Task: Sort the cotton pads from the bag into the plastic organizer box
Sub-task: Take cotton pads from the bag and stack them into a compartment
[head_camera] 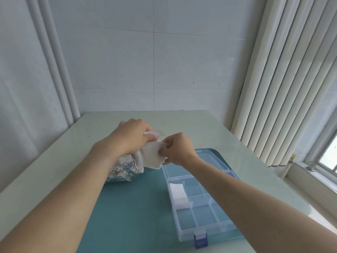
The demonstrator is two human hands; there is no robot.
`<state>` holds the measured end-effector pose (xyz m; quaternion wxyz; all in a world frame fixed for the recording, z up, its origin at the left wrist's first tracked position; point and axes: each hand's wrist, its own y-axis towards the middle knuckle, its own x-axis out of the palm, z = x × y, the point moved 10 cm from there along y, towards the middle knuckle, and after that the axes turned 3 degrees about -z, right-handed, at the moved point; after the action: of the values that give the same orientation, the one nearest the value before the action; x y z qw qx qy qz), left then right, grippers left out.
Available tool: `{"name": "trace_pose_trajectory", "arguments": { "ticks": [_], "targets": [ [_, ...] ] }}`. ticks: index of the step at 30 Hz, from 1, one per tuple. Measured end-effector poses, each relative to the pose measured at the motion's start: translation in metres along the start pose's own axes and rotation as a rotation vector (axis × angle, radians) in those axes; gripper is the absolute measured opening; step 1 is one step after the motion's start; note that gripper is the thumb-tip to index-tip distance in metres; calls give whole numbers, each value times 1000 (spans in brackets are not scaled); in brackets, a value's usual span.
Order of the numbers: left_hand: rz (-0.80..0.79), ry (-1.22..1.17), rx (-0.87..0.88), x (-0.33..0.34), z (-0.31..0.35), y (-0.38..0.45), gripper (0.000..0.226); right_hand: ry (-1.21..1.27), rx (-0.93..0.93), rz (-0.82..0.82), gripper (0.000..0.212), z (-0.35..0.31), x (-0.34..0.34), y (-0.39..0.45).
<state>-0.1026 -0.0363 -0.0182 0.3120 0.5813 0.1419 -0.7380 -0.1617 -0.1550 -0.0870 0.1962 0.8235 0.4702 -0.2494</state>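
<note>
Two bare hands up over a table [215, 125], close together, above the far edge of a teal mat [131, 207].

Left hand [131, 137]: fingers curled round the top of the bag [124, 169], gripping it. Bag see-through and crinkly, shiny like foil, with little dark blue swirly prints on it. Bottom of the bag down on the mat, top tilted up toward the hands. Mouth of the bag open, a bit of clear flap sticking up past the left knuckles.

Right hand [177, 148]: fingers bent, thumb and fingertips pinching a cotton pad [152, 157] at its right edge. Pad white, soft, squarish with round corners, half out of the bag's mouth. More white showing behind it inside the bag; cannot tell how many.

Plastic organizer box [198, 214] on the mat, just to the right of the bag, under the right arm. Clear with a light blue tint, split by thin walls into small boxes. Lid [211, 158] flipped open and lying flat behind it. Dark blue clasp [201, 241] on the near edge.

White cotton pads in box [177, 191] sitting in the far-left part, flat and stacked, with more white in the part just in front of it. Other parts in view with nothing white in them.

Gray wall [153, 61] behind the table, long white blinds [284, 79] on the right, a window [328, 157] at the far right.
</note>
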Motion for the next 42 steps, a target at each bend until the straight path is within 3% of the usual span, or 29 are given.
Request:
{"name": "trace_pose_trajectory", "arguments": {
  "ticks": [6,10,14,18,22,25,28,33,38,42],
  "targets": [
    [378,-367,74,-28,5,-7,38,34,70,-3,18,4,-7,-2],
    [597,-810,5,-34,-11,-13,44,269,168,-34,15,17,-7,-4],
    [563,-1443,-110,-11,-28,-11,30,460,222,-105,13,16,13,-6],
    [471,-1685,-394,32,-61,-14,26,461,238,-163,9,8,39,-3],
    [302,-1877,-458,66,-61,-10,27,231,250,-158,6,5,51,2],
    [290,-1851,-445,68,-63,-7,29,115,235,-154,3,5,55,6],
    [268,-1695,-411,64,-63,-5,28,203,280,-212,20,13,51,7],
    [226,-1579,-350,59,-47,-1,23,79,227,-189,14,20,7,4],
    [179,-1426,-277,56,-16,3,18,442,141,-47,21,8,-40,-4],
    [147,-1219,-226,55,8,11,26,420,-35,-170,27,-15,-48,-21]
  ]
}}
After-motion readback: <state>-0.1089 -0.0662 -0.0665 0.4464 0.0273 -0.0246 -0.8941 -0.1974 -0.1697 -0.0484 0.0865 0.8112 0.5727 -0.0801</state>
